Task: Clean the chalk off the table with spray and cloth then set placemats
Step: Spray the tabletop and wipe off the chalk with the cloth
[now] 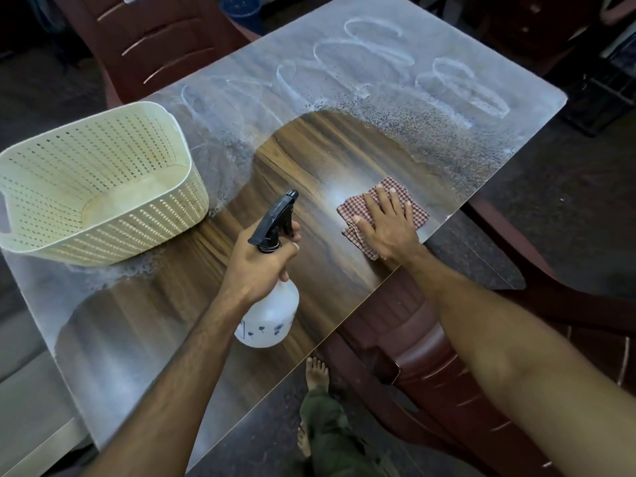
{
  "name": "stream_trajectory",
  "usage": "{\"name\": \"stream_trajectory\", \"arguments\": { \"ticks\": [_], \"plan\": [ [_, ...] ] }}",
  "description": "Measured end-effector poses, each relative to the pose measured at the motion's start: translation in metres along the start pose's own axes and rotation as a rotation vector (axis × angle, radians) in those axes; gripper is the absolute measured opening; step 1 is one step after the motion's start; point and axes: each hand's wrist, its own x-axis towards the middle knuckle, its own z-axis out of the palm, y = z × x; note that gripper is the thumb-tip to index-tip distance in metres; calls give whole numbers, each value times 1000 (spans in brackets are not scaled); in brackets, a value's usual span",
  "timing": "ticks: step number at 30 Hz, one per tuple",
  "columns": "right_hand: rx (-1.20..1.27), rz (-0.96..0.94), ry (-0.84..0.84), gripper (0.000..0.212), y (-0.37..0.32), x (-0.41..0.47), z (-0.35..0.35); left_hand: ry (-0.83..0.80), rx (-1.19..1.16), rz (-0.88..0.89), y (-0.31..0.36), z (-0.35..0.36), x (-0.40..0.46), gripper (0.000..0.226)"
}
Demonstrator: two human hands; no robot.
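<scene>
Fingers flat on the checked cloth at the table's near edge, the right hand wipes while the left hand grips the spray bottle; overlapping strokes toward the far chalk scrawl would serve best.
</scene>
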Motion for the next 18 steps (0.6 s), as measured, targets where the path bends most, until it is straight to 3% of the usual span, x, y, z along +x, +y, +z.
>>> {"name": "stream_trajectory", "arguments": {
  "ticks": [11,18],
  "plan": [
    [4,-23,-107,71,-10,-46,-18,42,-38,24,1,-11,-61,20],
    [-27,-69,-45,69,-5,-83,-51,39,-51,54,20,10,-89,21]
  ]
}}
